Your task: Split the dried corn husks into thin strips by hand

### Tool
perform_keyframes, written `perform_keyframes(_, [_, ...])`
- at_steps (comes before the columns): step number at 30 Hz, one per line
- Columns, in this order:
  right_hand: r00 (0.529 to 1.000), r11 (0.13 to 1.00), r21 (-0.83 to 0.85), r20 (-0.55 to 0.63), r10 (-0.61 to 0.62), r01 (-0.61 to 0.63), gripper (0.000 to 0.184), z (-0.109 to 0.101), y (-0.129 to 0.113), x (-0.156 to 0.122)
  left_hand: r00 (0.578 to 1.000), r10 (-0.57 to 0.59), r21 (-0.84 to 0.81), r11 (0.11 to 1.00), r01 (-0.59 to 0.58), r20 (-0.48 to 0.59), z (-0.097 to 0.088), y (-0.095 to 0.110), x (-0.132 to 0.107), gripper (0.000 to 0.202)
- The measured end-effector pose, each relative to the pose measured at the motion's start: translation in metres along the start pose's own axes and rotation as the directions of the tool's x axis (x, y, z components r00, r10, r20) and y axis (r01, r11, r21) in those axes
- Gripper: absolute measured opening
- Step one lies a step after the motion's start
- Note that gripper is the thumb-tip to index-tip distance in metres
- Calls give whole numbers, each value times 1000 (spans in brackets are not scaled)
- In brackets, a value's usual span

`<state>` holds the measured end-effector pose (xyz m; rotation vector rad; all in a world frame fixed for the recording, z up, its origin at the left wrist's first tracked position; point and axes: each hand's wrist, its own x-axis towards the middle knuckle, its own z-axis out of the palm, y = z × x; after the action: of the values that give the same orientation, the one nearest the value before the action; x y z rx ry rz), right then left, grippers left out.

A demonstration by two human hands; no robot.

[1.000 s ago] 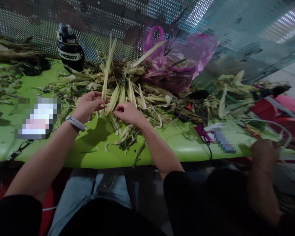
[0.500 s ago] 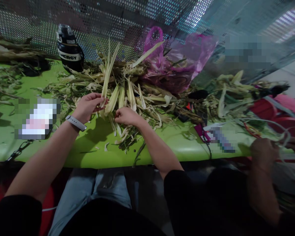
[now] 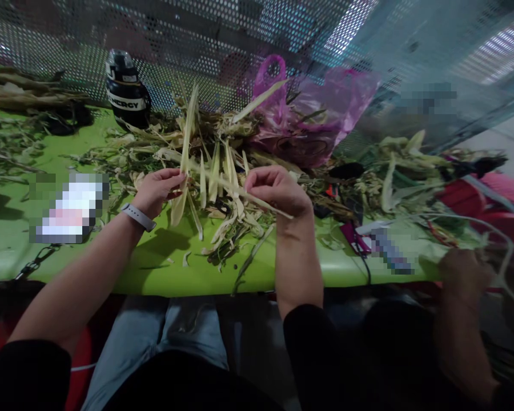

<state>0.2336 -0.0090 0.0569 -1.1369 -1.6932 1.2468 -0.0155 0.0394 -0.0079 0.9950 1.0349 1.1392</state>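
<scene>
Head view: the left hand point(image 3: 160, 189) pinches an upright pale corn husk point(image 3: 189, 128) above the green table point(image 3: 154, 281); the right hand's point(image 3: 277, 188) curled fingers grip a blurred husk strip point(image 3: 225, 184) slanting before the husk pile point(image 3: 154, 141).

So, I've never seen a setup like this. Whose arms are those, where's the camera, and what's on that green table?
There's no machine here: these are a person's own two bare hands. The camera is worn on their head and looks forward and down.

The left hand holds a long pale strip at its fingertips. At the right hand is a second strip, too blurred to show how it is gripped.

The green table bears heaps of dry leaves and husks, with a dark bottle and a pink plastic bag towards the back. Another person's hand shows at the far right.
</scene>
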Motion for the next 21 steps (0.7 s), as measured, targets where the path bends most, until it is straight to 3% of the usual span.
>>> perform_keyframes(3, [965,994,63,-253,-70,88,31,27,9,15,999,-2,-32,999,3,48,2,0,-4,24])
perform_keyframes(5, [931,995,35,-357,-78,97,31,50,20,27,998,8,-38,999,-6,61,5,-2,-6,26])
perform_keyframes(10, [884,967,-213,-414,-217,138,30,91,47,38,994,-19,-17,1000,21,109,16,-6,-16,25])
perform_keyframes(14, [839,916,-371,-440,-320,155,29,93,56,38,991,-57,-16,998,59,118,22,-6,-22,18])
perform_keyframes(21, [811,897,-417,-469,-351,146,29,81,66,46,986,-98,-12,995,100,132,26,-1,-26,15])
